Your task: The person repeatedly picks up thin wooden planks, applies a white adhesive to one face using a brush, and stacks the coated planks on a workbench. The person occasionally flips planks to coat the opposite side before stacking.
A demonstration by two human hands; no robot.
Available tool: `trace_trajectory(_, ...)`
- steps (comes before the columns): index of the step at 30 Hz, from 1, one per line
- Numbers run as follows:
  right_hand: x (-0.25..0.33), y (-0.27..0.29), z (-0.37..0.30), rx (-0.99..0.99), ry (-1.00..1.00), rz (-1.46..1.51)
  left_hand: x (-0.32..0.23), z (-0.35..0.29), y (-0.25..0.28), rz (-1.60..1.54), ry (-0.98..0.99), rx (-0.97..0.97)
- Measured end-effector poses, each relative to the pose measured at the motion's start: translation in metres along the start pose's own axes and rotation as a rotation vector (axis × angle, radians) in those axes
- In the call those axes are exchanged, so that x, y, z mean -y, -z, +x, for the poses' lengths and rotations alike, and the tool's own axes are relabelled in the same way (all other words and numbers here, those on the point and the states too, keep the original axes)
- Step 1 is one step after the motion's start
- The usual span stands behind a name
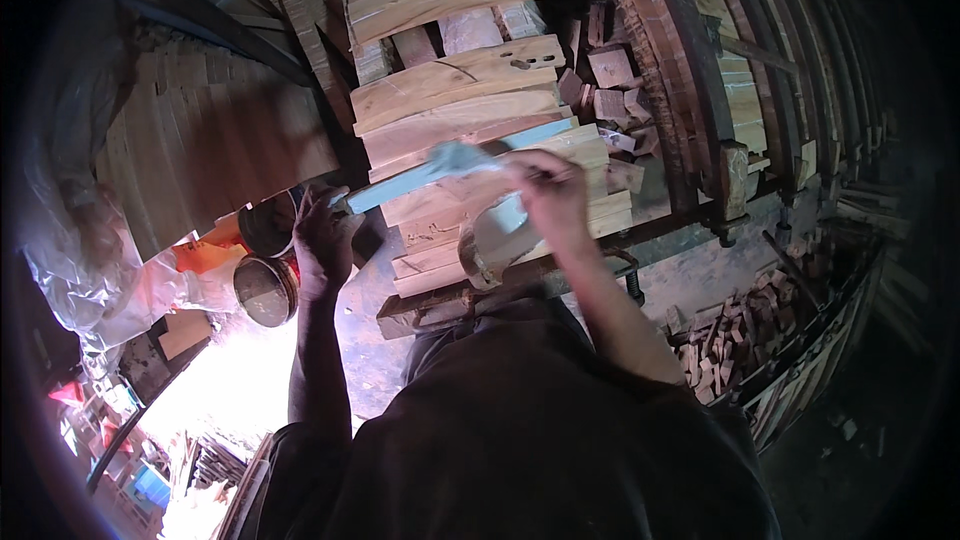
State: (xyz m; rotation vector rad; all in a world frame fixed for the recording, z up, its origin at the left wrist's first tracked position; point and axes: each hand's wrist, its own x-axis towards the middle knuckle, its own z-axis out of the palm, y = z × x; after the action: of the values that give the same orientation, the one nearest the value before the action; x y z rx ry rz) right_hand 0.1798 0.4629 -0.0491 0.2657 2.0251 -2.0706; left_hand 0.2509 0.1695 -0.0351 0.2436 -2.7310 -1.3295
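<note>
A narrow wood strip [405,184] with a pale blue wet-looking coat on its top edge lies slantwise over a row of wood boards. My left hand [325,245] is closed round its left end. My right hand [550,195] grips a brush-like tool [462,157], its head smeared by motion and covered in the same pale blue, over the middle of the strip. Just below the right hand sits a brown-rimmed tub [480,265] with pale blue-white stuff inside, on the nearest boards. More boards [455,83] lie side by side beyond the strip.
Round tins [265,290] stand left, by clear plastic sheeting [75,265] and a stacked wood panel [215,145]. Dark clamp bars [690,90] run along the right. Wood blocks [612,68] lie beside the boards; a bin of offcuts [740,335] is at lower right.
</note>
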Motion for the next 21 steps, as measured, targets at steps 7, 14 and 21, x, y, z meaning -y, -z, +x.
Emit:
trace_trajectory(7,-0.107,0.156,0.080,-0.471,0.201,-0.433,0.013,-0.006,-0.007,-0.030,0.091,0.000)
trace_trajectory(14,-0.028,0.132,-0.004,-0.293,0.110,-0.654,-0.002,-0.012,0.017,-0.116,0.119,-0.026)
trace_trajectory(21,-0.087,0.057,-0.052,0.109,0.290,-0.898,0.001,-0.017,0.020,0.182,0.016,0.033)
